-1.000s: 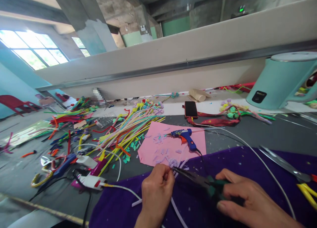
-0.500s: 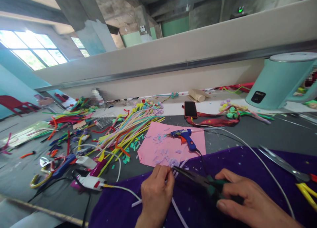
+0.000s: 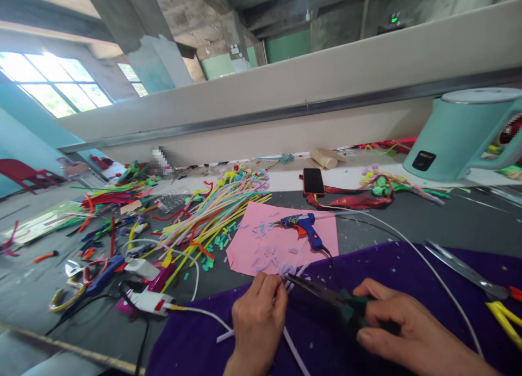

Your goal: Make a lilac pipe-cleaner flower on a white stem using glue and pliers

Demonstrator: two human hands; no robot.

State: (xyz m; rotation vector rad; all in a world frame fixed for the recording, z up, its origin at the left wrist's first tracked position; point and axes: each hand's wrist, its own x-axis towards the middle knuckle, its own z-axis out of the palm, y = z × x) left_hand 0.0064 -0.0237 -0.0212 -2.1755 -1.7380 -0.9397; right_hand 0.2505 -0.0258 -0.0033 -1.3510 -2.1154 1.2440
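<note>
The left hand (image 3: pixel 259 313) was pinched, thumb against forefinger, around lavender fuzzy material; a small lavender curl (image 3: pixel 287 269) showed just beyond its fingertips, over the near edge of the pink sheet (image 3: pixel 242 253). The right hand (image 3: pixel 397 316) grasped the dark green handles of the long-nosed pliers (image 3: pixel 326 296), whose tips pointed left and met the work beside the left fingertips. Whether the jaws gripped the curl could not be told.

Below the 2 hands lay a purple cloth (image 3: pixel 196 338), with a lavender strip (image 3: pixel 296 351) across it beside the left wrist. On the pink sheet, a blue glue gun (image 3: pixel 302 223) rested on its side among lavender and teal clippings, its nozzle to the left.

Left of the sheet, a bundle of coloured pipe cleaners (image 3: pixel 220 204) spread over the grey worktop (image 3: pixel 428 226). Behind the sheet was a phone (image 3: pixel 313 181); farther right stood a teal kettle (image 3: pixel 452 136). A long-bladed tool (image 3: pixel 465 264) lay on the cloth's right part.
</note>
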